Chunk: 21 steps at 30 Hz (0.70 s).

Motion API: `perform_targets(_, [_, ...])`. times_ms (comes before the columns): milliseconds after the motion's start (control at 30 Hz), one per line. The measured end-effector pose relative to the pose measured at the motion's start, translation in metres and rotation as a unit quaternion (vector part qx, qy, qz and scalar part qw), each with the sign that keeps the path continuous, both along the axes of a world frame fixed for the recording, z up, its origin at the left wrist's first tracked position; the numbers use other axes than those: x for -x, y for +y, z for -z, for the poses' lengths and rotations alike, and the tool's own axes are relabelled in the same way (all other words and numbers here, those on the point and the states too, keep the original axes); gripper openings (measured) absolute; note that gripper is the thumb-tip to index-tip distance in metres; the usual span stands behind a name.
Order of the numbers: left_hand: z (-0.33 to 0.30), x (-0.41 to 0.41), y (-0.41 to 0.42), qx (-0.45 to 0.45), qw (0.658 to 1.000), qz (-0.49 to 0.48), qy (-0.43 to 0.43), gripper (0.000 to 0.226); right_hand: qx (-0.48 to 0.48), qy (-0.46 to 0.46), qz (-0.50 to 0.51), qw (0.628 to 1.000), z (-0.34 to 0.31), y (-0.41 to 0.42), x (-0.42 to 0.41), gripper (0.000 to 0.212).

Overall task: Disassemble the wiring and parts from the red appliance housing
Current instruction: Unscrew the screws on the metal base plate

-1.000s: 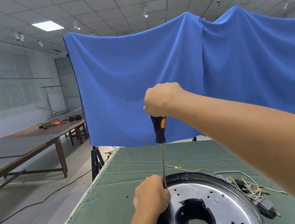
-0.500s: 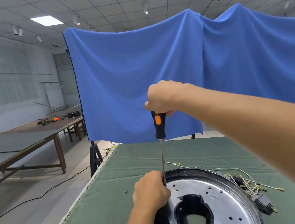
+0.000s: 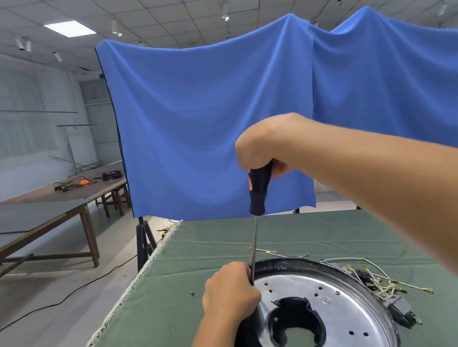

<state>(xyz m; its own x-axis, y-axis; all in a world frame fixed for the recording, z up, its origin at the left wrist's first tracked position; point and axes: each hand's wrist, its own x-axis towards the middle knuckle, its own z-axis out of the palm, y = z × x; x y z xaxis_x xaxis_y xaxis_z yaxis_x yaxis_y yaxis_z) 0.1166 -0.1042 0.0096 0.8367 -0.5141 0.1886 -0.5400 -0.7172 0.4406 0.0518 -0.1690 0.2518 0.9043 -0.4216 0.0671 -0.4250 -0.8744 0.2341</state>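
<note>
The right hand [image 3: 267, 144] gripped the screwdriver [image 3: 257, 189] upright; the left hand [image 3: 229, 293] pinched its shaft at the housing [image 3: 334, 301] rim. Downward pressure should stay straight.

Since a second ago our right hand [image 3: 269, 143] has rolled on the screwdriver [image 3: 258, 191], so the orange mark on its handle has swung from facing us round to its left edge, and its fingers now show curled beneath.
</note>
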Motion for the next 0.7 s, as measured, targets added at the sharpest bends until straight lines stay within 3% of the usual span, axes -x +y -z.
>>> perform_targets(100, [0.001,0.001,0.0,-0.005,1.0,-0.004,-0.005,0.024,-0.108,0.021,-0.024,0.994,-0.007,0.002,0.004,0.02])
perform_targets(167, [0.001,0.001,0.0,-0.006,1.0,-0.003,-0.007,0.024,-0.144,0.005,-0.052,0.988,-0.002,0.003,0.003,0.022])
perform_targets(233, [0.001,0.001,-0.001,-0.005,1.0,-0.001,-0.01,0.024,-0.118,-0.004,-0.04,0.992,0.003,0.002,0.003,0.024])
perform_targets(333, [0.0,0.002,0.001,-0.012,1.0,0.002,-0.013,0.024,-0.019,-0.031,0.001,0.999,0.007,0.003,0.005,0.045])
perform_targets(400, [0.001,0.001,0.001,-0.012,1.0,0.003,-0.016,0.024,-0.01,-0.043,-0.02,0.999,0.007,0.003,0.001,0.033])
perform_targets(500, [0.001,0.001,0.001,-0.009,1.0,0.003,-0.009,0.021,-0.133,-0.034,-0.071,0.988,0.0,0.007,-0.001,0.005])
perform_targets(567, [0.0,0.001,0.001,-0.014,1.0,0.003,-0.009,0.021,-0.193,-0.014,-0.067,0.979,-0.004,0.008,0.003,0.01])
perform_targets(633, [0.0,0.001,0.0,-0.013,1.0,0.001,-0.008,0.022,-0.123,-0.011,-0.022,0.992,0.0,0.006,0.004,0.022])
perform_targets(700, [0.001,0.001,0.0,-0.015,1.0,0.004,-0.007,0.024,0.032,-0.032,0.0,0.999,0.014,0.001,0.005,0.032])
